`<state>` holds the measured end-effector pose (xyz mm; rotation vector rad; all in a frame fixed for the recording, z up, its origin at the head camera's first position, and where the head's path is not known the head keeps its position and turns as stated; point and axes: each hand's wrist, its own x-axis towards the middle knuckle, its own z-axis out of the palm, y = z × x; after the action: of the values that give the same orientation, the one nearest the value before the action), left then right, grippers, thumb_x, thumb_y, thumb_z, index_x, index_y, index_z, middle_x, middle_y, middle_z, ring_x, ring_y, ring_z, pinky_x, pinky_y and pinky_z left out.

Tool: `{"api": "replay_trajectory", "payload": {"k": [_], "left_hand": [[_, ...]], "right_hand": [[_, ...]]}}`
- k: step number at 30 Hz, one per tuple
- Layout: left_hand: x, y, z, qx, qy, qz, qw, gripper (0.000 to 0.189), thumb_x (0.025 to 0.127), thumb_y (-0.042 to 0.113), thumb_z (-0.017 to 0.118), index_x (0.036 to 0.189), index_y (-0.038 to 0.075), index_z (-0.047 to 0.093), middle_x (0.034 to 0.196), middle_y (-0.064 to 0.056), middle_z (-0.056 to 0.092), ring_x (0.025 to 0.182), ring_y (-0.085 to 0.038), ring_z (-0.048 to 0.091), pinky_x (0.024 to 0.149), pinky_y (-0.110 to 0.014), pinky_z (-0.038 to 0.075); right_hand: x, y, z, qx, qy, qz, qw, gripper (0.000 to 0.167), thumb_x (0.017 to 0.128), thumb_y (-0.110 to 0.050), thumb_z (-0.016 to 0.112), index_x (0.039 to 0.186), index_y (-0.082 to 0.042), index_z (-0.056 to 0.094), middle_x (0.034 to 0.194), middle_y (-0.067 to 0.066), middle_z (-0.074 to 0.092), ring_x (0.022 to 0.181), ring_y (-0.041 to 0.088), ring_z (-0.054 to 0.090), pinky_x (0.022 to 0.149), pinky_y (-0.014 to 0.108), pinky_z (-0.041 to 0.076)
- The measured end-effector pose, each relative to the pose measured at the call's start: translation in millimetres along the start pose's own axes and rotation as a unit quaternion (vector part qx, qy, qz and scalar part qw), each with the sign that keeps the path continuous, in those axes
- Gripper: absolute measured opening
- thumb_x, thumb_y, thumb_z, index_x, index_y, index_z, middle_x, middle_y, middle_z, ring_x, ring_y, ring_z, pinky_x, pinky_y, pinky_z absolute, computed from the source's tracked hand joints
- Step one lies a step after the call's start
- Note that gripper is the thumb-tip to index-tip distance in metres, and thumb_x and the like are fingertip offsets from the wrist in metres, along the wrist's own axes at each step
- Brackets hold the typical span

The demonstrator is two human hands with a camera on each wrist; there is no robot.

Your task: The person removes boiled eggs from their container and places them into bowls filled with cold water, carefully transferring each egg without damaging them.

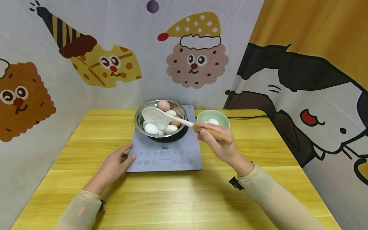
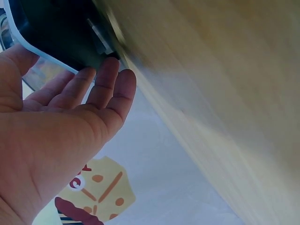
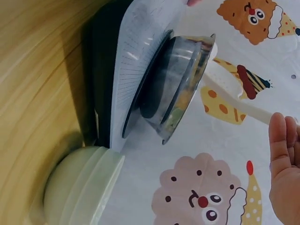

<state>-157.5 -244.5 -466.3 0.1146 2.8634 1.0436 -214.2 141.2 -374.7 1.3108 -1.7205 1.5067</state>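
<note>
My right hand (image 1: 217, 143) grips the wooden handle of a white slotted spoon (image 1: 156, 117). The spoon's perforated head is over a steel pan (image 1: 138, 123), overlapping its contents in the head view. White eggs (image 1: 151, 128) and brown eggs (image 1: 164, 105) fill the pan, some partly hidden by the spoon. Beneath the pan is a flat Haier induction cooker (image 1: 165, 155). My left hand (image 1: 112, 166) touches the cooker's left edge, thumb and forefinger at its top, the other fingers loosely bent beside it in the left wrist view.
A pale green bowl (image 1: 213, 114) with white eggs (image 1: 213, 121) in it stands right of the cooker. A black cord (image 1: 247, 117) runs along the back of the wooden table (image 1: 161, 201). Behind hangs a cloth (image 1: 115, 19) with cartoon prints.
</note>
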Motion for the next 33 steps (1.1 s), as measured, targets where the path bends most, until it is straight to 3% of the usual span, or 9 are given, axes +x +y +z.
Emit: {"api": "replay_trajectory", "payload": {"k": [6,14,18,21,26,30,33], "left_hand": [[1.2,-0.9,0.5,0.001,0.0,0.001,1.0,0.063,0.11,0.033,0.062,0.163,0.003,0.042,0.147,-0.033,0.061,0.124,-0.045,0.069,0.1,-0.059,0.06],[1.8,-1.1,-0.5,-0.001,0.003,0.006,1.0,0.063,0.11,0.032,0.062,0.162,0.002,0.043,0.145,-0.033,0.063,0.122,-0.044,0.071,0.097,-0.057,0.061],[1.9,-0.8,-1.2,0.0,0.003,0.006,1.0,0.063,0.11,0.032,0.062,0.162,0.002,0.043,0.143,-0.033,0.064,0.122,-0.044,0.071,0.097,-0.057,0.061],[2.3,-0.8,-1.1,0.001,0.003,0.006,1.0,0.063,0.11,0.032,0.062,0.162,0.002,0.043,0.143,-0.033,0.064,0.122,-0.044,0.071,0.098,-0.058,0.061],[2.6,-1.4,-0.5,0.001,0.005,0.008,1.0,0.063,0.11,0.032,0.062,0.162,0.002,0.043,0.144,-0.034,0.063,0.122,-0.045,0.071,0.099,-0.058,0.061],[2.1,-1.7,-0.3,-0.001,0.006,0.008,0.9999,0.063,0.11,0.031,0.062,0.162,0.002,0.043,0.143,-0.034,0.064,0.122,-0.044,0.071,0.098,-0.058,0.061],[1.7,-1.5,-0.1,-0.002,0.004,0.007,1.0,0.063,0.11,0.032,0.063,0.162,0.002,0.043,0.144,-0.034,0.063,0.122,-0.044,0.071,0.098,-0.058,0.061]], "right_hand": [[-5.4,-2,-8,0.047,0.017,0.108,0.9928,0.023,0.103,0.013,0.055,0.118,0.023,0.069,0.105,0.039,0.074,0.079,0.023,0.076,0.072,0.033,0.068],[-7.4,-1,-18,0.039,-0.023,0.121,0.9916,0.027,0.101,0.018,0.055,0.123,0.021,0.068,0.109,0.038,0.074,0.089,0.012,0.078,0.076,0.037,0.069],[-6.4,-3,-18,0.047,-0.015,0.203,0.9779,0.027,0.107,0.006,0.055,0.128,0.016,0.069,0.111,0.03,0.078,0.087,0.017,0.077,0.079,0.037,0.069],[-5.1,-2,-15,0.061,0.024,0.302,0.9512,0.032,0.111,-0.011,0.056,0.131,0.011,0.07,0.108,0.021,0.081,0.083,0.018,0.076,0.08,0.039,0.069],[-1.1,4,-12,0.12,0.11,0.441,0.8827,0.038,0.113,-0.026,0.054,0.13,0.004,0.07,0.102,0.019,0.08,0.079,0.018,0.073,0.078,0.038,0.069],[0.9,9,-11,0.177,0.16,0.508,0.8274,0.034,0.114,-0.026,0.05,0.127,0.0,0.068,0.098,0.012,0.081,0.079,0.016,0.072,0.076,0.032,0.068],[1.1,10,-11,0.203,0.183,0.532,0.8014,0.032,0.115,-0.026,0.049,0.124,-0.002,0.067,0.095,0.007,0.082,0.077,0.015,0.073,0.075,0.03,0.067]]}}
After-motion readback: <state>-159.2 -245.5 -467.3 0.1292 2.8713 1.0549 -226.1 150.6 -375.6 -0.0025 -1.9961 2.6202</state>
